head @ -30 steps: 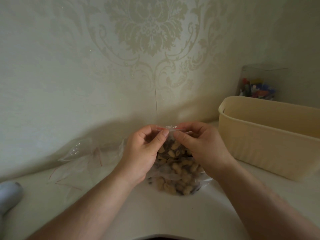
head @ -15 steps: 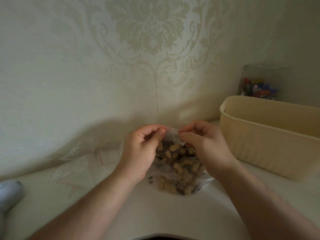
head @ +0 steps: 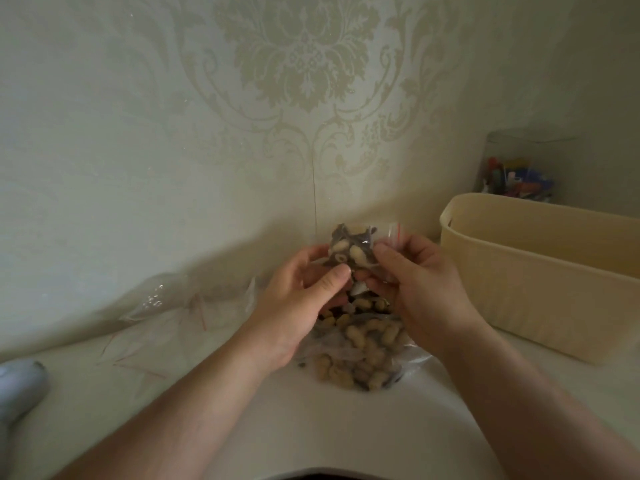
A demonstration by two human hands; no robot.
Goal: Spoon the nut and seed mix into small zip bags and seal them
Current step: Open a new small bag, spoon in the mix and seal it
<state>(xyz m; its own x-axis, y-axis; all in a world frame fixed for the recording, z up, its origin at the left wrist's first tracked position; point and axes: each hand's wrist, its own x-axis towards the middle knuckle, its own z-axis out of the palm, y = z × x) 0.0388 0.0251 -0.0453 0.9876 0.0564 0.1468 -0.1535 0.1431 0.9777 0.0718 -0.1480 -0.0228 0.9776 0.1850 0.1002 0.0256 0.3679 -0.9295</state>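
A small clear zip bag (head: 351,249) filled with peanuts and dark seeds is held up above the table, turned on its side. My left hand (head: 304,299) grips its left part between thumb and fingers. My right hand (head: 415,282) pinches its red-striped zip end, which sticks up past the fingers. Below both hands a large clear bag of nut and seed mix (head: 360,355) lies open on the white table (head: 311,427). No spoon is in sight.
Several empty small zip bags (head: 166,313) lie against the wall on the left. A beige plastic tub (head: 540,271) stands at the right, with a clear jar of coloured items (head: 516,171) behind it. A pale grey object (head: 17,386) sits at the left edge.
The small filled bag has been lifted up away from the big bag and turned sideways. Both hands rose with it and shifted their hold, the right hand now pinching the zip end.
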